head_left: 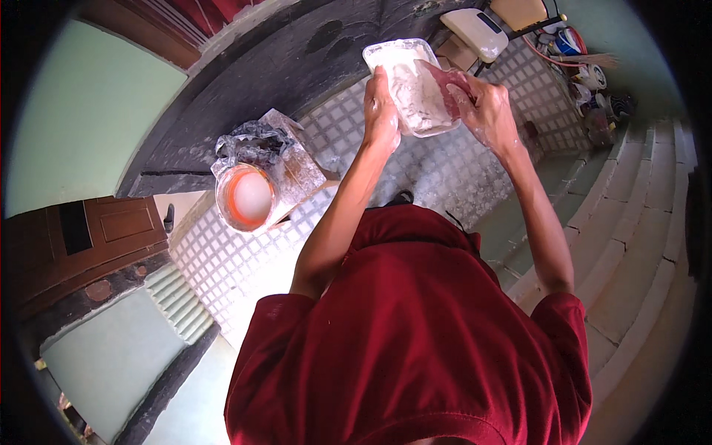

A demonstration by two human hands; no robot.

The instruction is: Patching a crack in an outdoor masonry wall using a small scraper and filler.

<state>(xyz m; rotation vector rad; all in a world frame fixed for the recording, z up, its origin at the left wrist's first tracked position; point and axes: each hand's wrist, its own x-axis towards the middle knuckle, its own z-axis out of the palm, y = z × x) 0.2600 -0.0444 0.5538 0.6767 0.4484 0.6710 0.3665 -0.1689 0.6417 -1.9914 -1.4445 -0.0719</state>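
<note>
A shallow rectangular see-through tub (436, 133) is held up in front of me over the tiled floor. White powder or paste (408, 85) lies in it, heaped unevenly. My left hand (382, 111) is closed round the tub's left side, thumb up by the rim. At the opposite side, my right hand (486, 111) reaches over the rim with fingers bent. Something flat and reddish seems to be between its fingers and the white stuff, but its kind is unclear. White smears cover both hands.
Left of me, a paint-spattered stand (300, 167) bears an orange-rimmed bucket (230, 211) with whitish contents and a crumpled dark plastic bag (252, 141). Pale steps (623, 200) rise at right. A white chair (475, 33) and a broom (593, 59) stand at the far right.
</note>
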